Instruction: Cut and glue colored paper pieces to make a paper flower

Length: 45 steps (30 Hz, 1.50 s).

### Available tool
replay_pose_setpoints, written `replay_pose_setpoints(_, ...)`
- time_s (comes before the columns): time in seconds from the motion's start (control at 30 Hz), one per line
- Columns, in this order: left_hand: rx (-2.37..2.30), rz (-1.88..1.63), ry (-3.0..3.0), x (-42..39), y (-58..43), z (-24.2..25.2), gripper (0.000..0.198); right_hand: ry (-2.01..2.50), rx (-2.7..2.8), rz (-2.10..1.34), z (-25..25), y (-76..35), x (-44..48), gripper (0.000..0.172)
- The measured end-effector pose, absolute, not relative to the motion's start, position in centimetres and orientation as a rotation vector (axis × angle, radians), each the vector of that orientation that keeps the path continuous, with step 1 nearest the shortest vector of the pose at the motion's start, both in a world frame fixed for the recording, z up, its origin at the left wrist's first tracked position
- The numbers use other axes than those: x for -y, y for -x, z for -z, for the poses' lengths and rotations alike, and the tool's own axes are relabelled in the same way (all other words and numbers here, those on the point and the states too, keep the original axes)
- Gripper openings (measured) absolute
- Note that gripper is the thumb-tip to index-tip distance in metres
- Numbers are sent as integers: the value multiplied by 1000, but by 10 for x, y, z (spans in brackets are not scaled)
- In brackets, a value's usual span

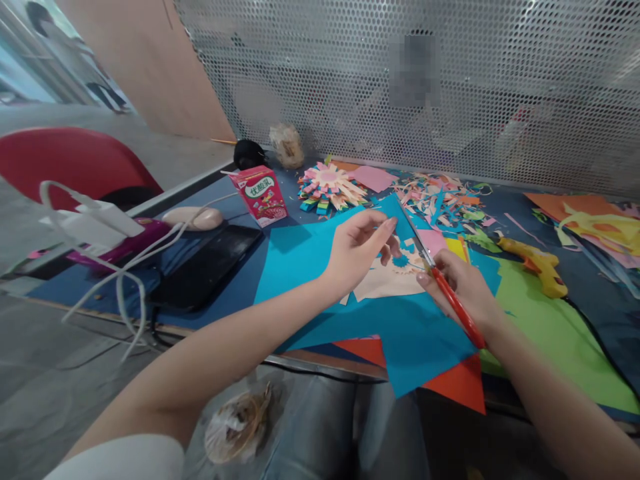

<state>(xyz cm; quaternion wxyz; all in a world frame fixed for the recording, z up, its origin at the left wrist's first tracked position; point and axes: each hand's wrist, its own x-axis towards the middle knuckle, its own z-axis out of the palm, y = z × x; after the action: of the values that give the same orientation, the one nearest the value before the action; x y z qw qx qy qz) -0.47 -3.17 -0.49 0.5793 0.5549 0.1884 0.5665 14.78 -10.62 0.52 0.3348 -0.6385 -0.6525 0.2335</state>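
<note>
Head view: gripping scissors (443, 283) in right hand (473, 287), wrapping fingers around red handles and pointing blades away across blue sheet (300, 267). Showing blades close together (exact gap hard to judge). Holding left hand (353, 247) above same sheet, curling fingers loosely near blades; cannot tell whether pinching anything small. Lying on blue sheet between the hands: beige paper (387, 283), showing jagged cuts. Probably working at a snipping step, or pausing between snips, judging by cut edges. Calling next, it seems, for steadying paper with left fingers while keeping fingertips clear of blades. Noting beyond: paper flower (330, 180), loose scraps (440, 200) to its right. Resting farther right: yellow glue gun (537, 263), near green sheet (525, 307).
</note>
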Motion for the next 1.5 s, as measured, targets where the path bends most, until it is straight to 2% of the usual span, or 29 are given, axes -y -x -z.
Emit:
replay_pose_setpoints(0.3,-422,-1316,-1281,32,2,8,26,1641,1656,-695,0,-149,106,45)
replay_pose_setpoints(0.63,-448,-1239,-1332,38,1,9,26,1628,1667,-631,-1,-149,105,43)
replay_pose_setpoints(1.1,-593,-1135,-1388,15,4,17,33,1665,1346,-613,7,-173,88,44)
replay_pose_setpoints(1.23,-618,-969,-1573,11,2,24,35,1563,1245,-759,3,-169,82,48)
replay_pose_setpoints(1.33,-598,-773,-1821,15,-1,27,29,1422,1269,-825,5,-162,82,51)
replay_pose_setpoints(1.5,-582,-749,-2142,10,11,12,19,1343,1320,-714,13,-167,77,47)
